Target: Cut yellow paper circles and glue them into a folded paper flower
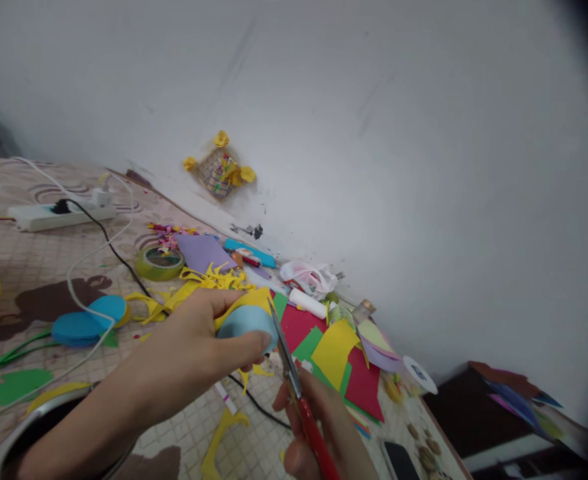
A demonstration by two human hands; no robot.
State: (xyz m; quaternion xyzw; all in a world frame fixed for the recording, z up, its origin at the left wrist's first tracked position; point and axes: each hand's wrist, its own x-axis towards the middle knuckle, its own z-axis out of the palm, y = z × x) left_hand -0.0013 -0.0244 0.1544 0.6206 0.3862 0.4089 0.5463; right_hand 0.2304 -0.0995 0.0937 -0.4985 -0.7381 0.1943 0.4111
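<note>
White wall (374, 133) fills most of the view; below it a patterned mat (24, 253) w/ a heap of coloured paper sheets (334, 347) along the wall edge. L hand (194, 347) is closed in a pinch, thumb over fingers, on a light-blue paper disc (247, 323) w/ a yellow strip (251, 299) curling behind it, both held up off the mat, mid-frame. R hand (319, 427) is wrapped round the red handles of the scissors (287, 353); blades point up & away, look nearly together, touching the disc's right edge just beside the L thumb tip. Main risk, imo: thumb sits so close to the blades that a cut running a bit far, or a slip of the disc, would nick skin. Next: the pinch grips only one side of the disc, so thin paper may flex or twist btwn the blades, giving a ragged edge or a tear. Also a black cable (119, 257) runs from the power strip (54, 215) & passes under both hands; if the scissors dip low it could get snipped, prob. unlikely at this height. Smaller: a white marker (225, 397) & yellow scraps (221, 433) lie right below, so offcuts could get lost among them.
</note>
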